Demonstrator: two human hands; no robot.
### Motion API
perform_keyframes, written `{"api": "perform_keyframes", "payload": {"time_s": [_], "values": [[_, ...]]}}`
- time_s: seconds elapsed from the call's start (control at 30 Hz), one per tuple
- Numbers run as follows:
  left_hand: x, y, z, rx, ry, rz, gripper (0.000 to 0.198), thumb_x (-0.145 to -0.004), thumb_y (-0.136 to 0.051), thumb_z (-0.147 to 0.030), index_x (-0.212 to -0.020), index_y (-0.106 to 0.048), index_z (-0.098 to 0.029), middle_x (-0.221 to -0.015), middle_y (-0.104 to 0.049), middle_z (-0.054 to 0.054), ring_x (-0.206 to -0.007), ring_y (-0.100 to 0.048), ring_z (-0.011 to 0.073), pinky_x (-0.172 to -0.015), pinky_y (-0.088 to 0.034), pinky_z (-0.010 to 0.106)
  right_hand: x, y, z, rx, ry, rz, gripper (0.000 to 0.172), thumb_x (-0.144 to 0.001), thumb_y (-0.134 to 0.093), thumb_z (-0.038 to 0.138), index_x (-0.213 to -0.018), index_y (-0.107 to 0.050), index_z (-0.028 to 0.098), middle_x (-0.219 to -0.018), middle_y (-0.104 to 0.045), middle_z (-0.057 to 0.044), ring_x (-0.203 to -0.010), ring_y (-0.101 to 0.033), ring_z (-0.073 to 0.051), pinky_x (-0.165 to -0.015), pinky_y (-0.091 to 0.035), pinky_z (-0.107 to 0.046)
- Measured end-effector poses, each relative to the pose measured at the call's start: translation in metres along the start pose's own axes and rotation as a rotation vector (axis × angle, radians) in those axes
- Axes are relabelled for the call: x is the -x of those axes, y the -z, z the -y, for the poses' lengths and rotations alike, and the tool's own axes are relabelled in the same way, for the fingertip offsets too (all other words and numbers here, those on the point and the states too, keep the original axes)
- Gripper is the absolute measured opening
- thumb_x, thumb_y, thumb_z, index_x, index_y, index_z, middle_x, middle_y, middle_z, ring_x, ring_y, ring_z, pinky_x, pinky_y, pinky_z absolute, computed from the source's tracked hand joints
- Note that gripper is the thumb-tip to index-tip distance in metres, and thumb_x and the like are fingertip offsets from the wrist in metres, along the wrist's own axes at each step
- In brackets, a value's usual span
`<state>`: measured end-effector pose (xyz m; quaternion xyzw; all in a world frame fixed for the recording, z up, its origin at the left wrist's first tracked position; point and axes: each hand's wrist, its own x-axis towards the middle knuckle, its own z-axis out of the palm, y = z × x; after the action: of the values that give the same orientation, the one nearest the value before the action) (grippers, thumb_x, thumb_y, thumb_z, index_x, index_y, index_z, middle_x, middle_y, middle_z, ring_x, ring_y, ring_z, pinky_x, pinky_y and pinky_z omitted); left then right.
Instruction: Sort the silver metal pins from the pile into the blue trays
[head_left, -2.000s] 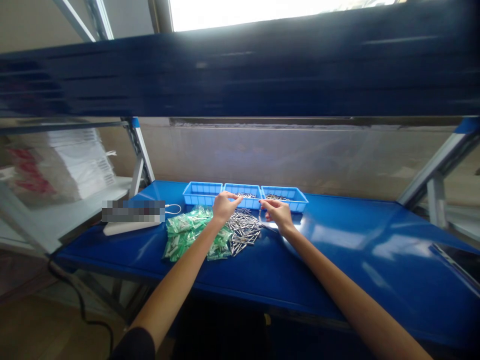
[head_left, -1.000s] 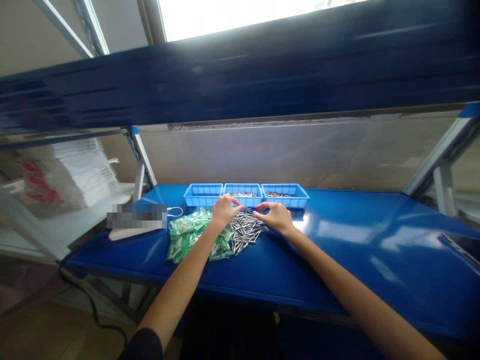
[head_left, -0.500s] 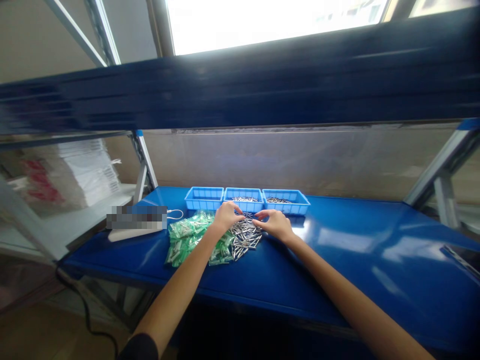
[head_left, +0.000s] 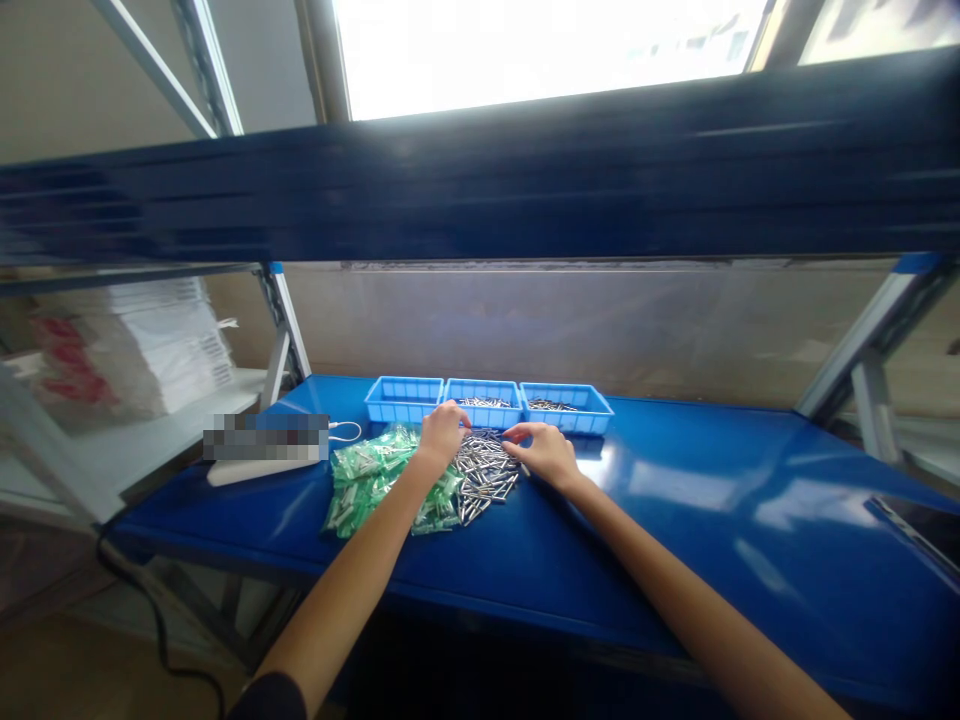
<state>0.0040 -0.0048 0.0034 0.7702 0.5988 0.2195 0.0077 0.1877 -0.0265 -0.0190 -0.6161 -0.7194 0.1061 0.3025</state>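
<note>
A loose pile of thin metal pins lies on the blue worktop, with my hands on either side of its far end. My left hand is at the pile's upper left, its fingers bent together; whatever they grip is too small to make out. At the upper right, my right hand curves over the edge of the pile, thumb and forefinger apart. A single pin shows just under that palm. Green clear plastic bags with pin-like pieces inside lie beneath and beside my left forearm.
Behind the pile stand three blue trays in a row: the left tray, the middle tray and the right tray. Metal pins show in the latter two. A pale device sits at left; a dark blue beam crosses above.
My left hand has shifted slightly left, away from my right hand, so the gap between them is wider. The whole view has also moved a little.
</note>
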Motion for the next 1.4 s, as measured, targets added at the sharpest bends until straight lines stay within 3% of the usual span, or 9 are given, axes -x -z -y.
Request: {"api": "perform_keyframes", "payload": {"time_s": [0.17, 0.37, 0.83, 1.13, 1.4], "values": [[0.001, 0.005, -0.003, -0.059, 0.023, 0.010, 0.011, -0.074, -0.067, -0.028, -0.079, -0.073, -0.021, -0.094, -0.067, 0.005, -0.089, -0.061, 0.0194, -0.076, -0.047, 0.027, 0.001, 0.001, 0.004, 0.094, 0.019, -0.014, 0.022, -0.076, -0.057, 0.042, -0.083, -0.072, 0.028, -0.085, -0.071, 0.001, -0.083, -0.064, -0.020, -0.065, -0.043, -0.027], [0.003, 0.011, -0.006, -0.081, 0.081, 0.105, 0.014, -0.076, -0.065, -0.031, -0.079, -0.073, -0.020, -0.083, -0.070, 0.006, -0.085, -0.062, 0.0185, -0.073, -0.045, 0.025, 0.002, 0.002, 0.007, 0.135, 0.024, -0.001, 0.024, -0.077, -0.055, 0.044, -0.081, -0.072, 0.027, -0.085, -0.071, 0.001, -0.082, -0.064, -0.020, -0.065, -0.042, -0.027], [0.002, 0.007, -0.003, -0.049, 0.039, 0.115, 0.016, -0.078, -0.059, -0.027, -0.081, -0.073, -0.020, -0.085, -0.071, 0.004, -0.085, -0.063, 0.0165, -0.073, -0.046, 0.024, 0.001, 0.001, 0.005, 0.131, 0.027, 0.007, 0.026, -0.078, -0.054, 0.045, -0.083, -0.072, 0.026, -0.086, -0.071, 0.000, -0.082, -0.064, -0.020, -0.064, -0.041, -0.026], [0.000, 0.001, 0.001, -0.033, 0.067, 0.046, 0.018, -0.073, -0.057, -0.023, -0.080, -0.073, -0.020, -0.086, -0.071, 0.006, -0.083, -0.064, 0.0185, -0.075, -0.046, 0.026, 0.001, -0.001, 0.003, 0.130, 0.041, -0.019, 0.026, -0.078, -0.054, 0.044, -0.082, -0.072, 0.026, -0.086, -0.071, -0.001, -0.083, -0.064, -0.020, -0.064, -0.042, -0.026], [-0.001, 0.006, -0.001, -0.077, 0.147, -0.012, 0.020, -0.078, -0.054, -0.026, -0.080, -0.073, -0.018, -0.084, -0.070, 0.009, -0.083, -0.064, 0.0203, -0.072, -0.045, 0.026, 0.002, 0.001, 0.006, 0.123, 0.036, -0.015, 0.026, -0.079, -0.054, 0.045, -0.082, -0.072, 0.025, -0.086, -0.071, -0.001, -0.082, -0.064, -0.020, -0.064, -0.042, -0.026]]}}
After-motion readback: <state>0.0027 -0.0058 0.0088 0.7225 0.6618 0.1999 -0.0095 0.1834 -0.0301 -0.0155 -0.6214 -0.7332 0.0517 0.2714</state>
